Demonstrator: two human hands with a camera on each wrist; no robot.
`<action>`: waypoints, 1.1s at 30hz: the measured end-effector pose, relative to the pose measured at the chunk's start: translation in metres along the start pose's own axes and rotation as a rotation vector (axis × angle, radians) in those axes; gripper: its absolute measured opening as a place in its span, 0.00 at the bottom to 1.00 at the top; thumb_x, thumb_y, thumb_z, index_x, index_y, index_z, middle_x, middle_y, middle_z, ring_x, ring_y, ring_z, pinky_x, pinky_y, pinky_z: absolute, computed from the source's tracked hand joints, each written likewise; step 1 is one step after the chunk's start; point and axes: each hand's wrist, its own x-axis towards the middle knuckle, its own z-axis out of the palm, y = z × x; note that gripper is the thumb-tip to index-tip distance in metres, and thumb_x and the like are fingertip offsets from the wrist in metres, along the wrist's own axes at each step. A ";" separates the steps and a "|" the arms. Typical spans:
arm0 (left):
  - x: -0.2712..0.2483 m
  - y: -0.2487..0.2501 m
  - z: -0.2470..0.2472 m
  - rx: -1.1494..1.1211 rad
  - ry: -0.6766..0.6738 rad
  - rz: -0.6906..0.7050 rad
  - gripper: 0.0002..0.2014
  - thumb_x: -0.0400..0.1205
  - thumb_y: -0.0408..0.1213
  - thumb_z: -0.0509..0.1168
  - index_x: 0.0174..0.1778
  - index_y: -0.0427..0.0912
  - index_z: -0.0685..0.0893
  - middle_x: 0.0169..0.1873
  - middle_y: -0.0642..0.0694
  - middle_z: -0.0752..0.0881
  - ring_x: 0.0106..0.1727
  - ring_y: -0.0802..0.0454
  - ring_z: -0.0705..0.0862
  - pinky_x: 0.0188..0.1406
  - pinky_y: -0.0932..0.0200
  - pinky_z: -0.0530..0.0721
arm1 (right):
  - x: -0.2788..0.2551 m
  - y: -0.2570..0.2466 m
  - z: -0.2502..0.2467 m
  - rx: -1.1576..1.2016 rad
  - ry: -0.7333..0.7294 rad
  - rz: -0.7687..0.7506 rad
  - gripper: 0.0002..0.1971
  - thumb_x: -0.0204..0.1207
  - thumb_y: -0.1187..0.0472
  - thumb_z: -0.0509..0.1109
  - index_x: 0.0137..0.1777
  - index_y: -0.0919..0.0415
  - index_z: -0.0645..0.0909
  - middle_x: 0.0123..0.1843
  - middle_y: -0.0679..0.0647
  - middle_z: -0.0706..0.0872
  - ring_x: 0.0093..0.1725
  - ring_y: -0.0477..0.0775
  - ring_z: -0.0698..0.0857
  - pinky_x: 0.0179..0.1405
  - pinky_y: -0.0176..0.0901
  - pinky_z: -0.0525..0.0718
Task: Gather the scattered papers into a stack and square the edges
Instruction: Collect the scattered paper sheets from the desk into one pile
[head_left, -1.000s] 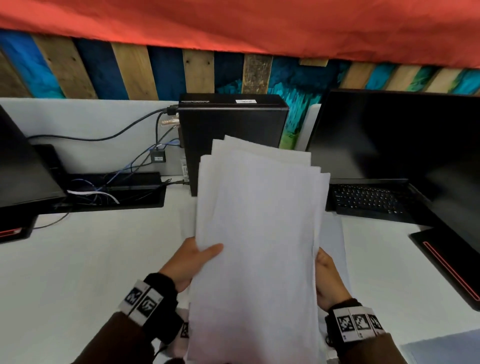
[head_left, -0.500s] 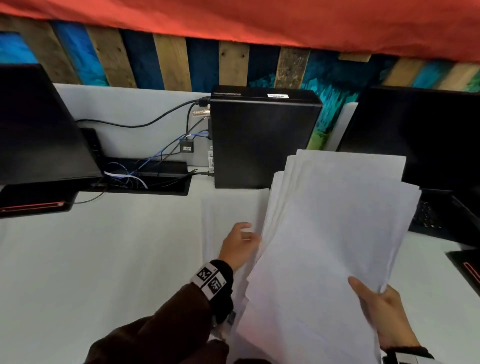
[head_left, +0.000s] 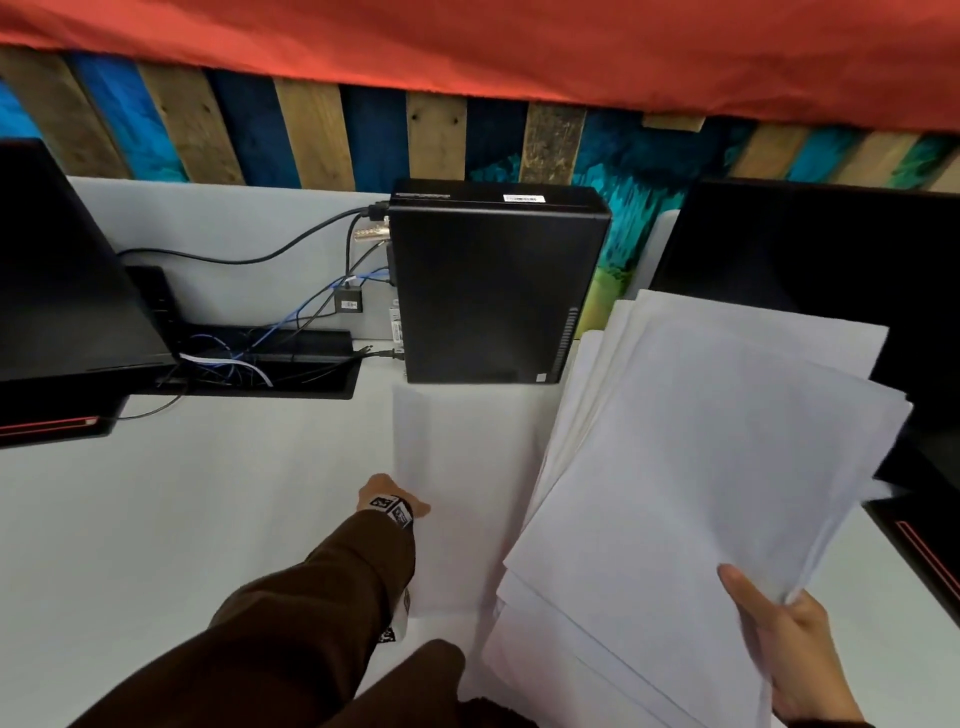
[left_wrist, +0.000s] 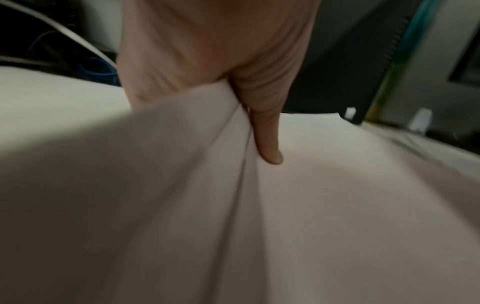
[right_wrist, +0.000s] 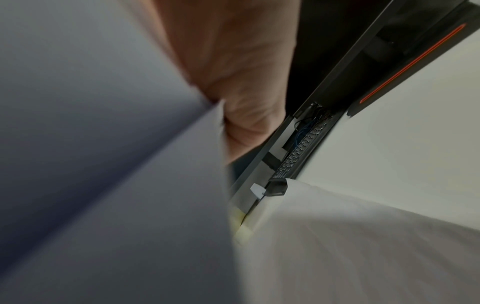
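My right hand (head_left: 795, 660) grips the fanned stack of papers (head_left: 691, 499) at its near right corner, thumb on top and fingers curled underneath. The stack is held tilted above the counter (head_left: 156, 545), its edges offset and not yet square. My left hand (head_left: 392, 499) reaches forward to a loose sheet (head_left: 462, 467) lying flat on the counter. In the left wrist view, my left hand (left_wrist: 213, 67) pinches the raised left edge of that sheet (left_wrist: 350, 185), the thumb (left_wrist: 267, 133) lying on top and the fingers hidden beneath the paper.

The loose sheet lies just in front of a black desktop computer (head_left: 493, 291), its far edge touching or nearly touching the case. Cables (head_left: 291, 322) run from the computer's left side into a black cable tray (head_left: 270, 374) recessed in the counter. A dark monitor (head_left: 57, 270) stands at far left. A second monitor (head_left: 810, 249) stands at right, partly covered by the held stack. A brown sleeve (head_left: 311, 613) covers my left forearm.
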 end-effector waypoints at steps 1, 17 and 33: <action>0.001 -0.003 -0.002 -0.046 -0.030 0.017 0.35 0.71 0.41 0.77 0.71 0.31 0.74 0.68 0.35 0.81 0.68 0.38 0.81 0.65 0.53 0.81 | 0.001 0.001 0.003 0.000 -0.030 0.000 0.13 0.67 0.67 0.75 0.52 0.64 0.84 0.36 0.48 0.94 0.35 0.47 0.92 0.30 0.33 0.88; -0.112 -0.039 -0.092 -0.979 -0.575 0.436 0.31 0.59 0.47 0.83 0.56 0.36 0.89 0.51 0.35 0.92 0.48 0.42 0.93 0.40 0.53 0.91 | 0.011 -0.015 0.129 -0.024 -0.512 0.198 0.15 0.79 0.64 0.68 0.64 0.66 0.82 0.59 0.65 0.89 0.58 0.64 0.88 0.56 0.56 0.87; -0.111 -0.080 -0.087 -0.961 -0.166 0.418 0.12 0.78 0.21 0.67 0.51 0.41 0.86 0.46 0.44 0.93 0.42 0.44 0.91 0.33 0.58 0.91 | 0.036 0.019 0.103 -0.348 -0.256 0.037 0.16 0.73 0.56 0.76 0.59 0.56 0.82 0.52 0.53 0.88 0.47 0.52 0.87 0.47 0.48 0.87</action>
